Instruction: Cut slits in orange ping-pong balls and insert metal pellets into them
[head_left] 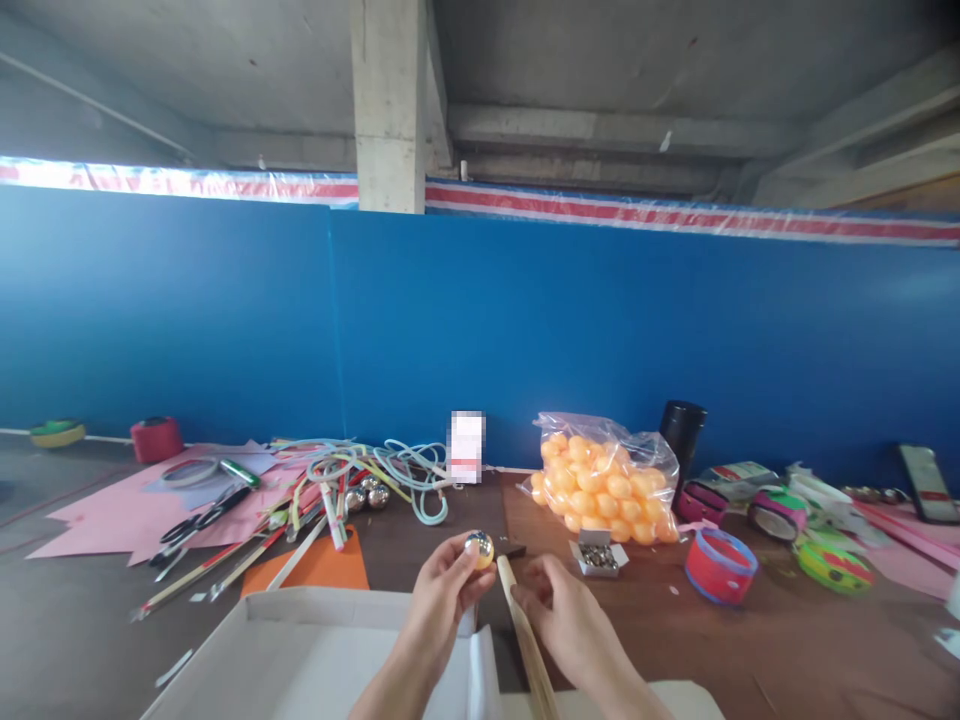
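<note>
My left hand (442, 590) pinches a shiny metal ball (478, 550) between thumb and fingers, above the table. Just right of it is a hammer with a pale wooden handle (529, 640) and a dark head (511, 551). My right hand (562, 610) is beside the handle, its fingers curled together; whatever they may hold is hidden. Close to that hand stands a small open box (600, 570) of tiny metal pieces, perhaps tacks. A white cardboard tray (300, 603) lies below my left forearm.
Behind the small box sits a clear bag of orange balls (607, 490), with a black bottle (681, 440) next to it. Tape rolls, such as a red and blue one (720, 567), lie to the right. Tubing (375, 460), scissors (196, 525) and pink paper (97, 510) spread leftward.
</note>
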